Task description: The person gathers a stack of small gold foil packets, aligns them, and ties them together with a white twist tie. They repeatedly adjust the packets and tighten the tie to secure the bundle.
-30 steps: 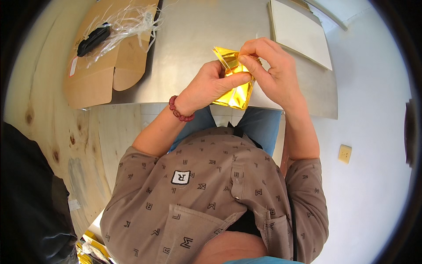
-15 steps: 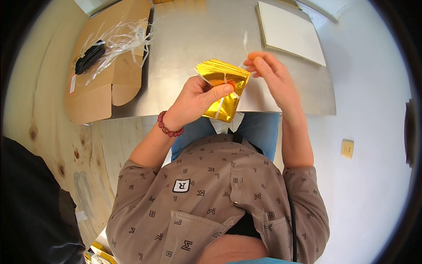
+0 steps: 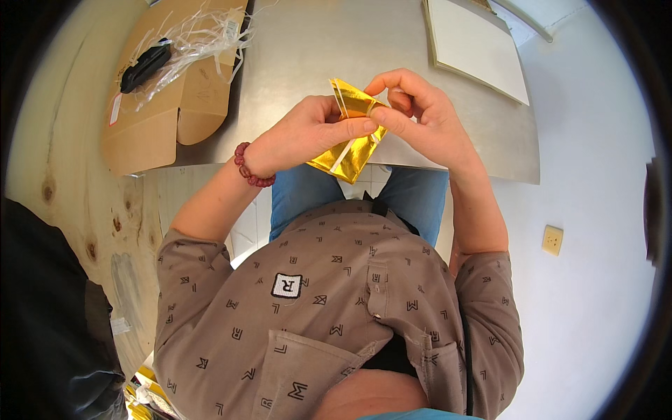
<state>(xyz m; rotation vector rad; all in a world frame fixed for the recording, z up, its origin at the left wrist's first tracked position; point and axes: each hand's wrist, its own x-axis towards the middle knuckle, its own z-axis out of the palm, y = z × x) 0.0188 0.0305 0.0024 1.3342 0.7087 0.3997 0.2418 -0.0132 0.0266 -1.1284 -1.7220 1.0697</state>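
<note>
A bundle of shiny gold foil sheets [image 3: 357, 159] is held up just off the table's near edge. White strips [image 3: 341, 157] run across its face. My left hand [image 3: 297, 136] grips it from the left, thumb lying over the front, fingers mostly hidden behind. At its upper right corner my right hand [image 3: 437, 133] presses thumb and index finger against the foil, the other fingers curled. Whether a strip's end is also between those right fingers cannot be made out.
A metal-topped table [image 3: 308, 56] spreads ahead. At its left lies an opened cardboard box [image 3: 203, 98] with tangled clear plastic strips [image 3: 203, 42] and a black object [image 3: 145, 66]. White flat sheets or boards [image 3: 479, 49] are stacked at the far right.
My right hand has come in from the right, from holding a loose white strip end, onto the bundle. The bundle's fanned top edge is now turned and partly covered.
</note>
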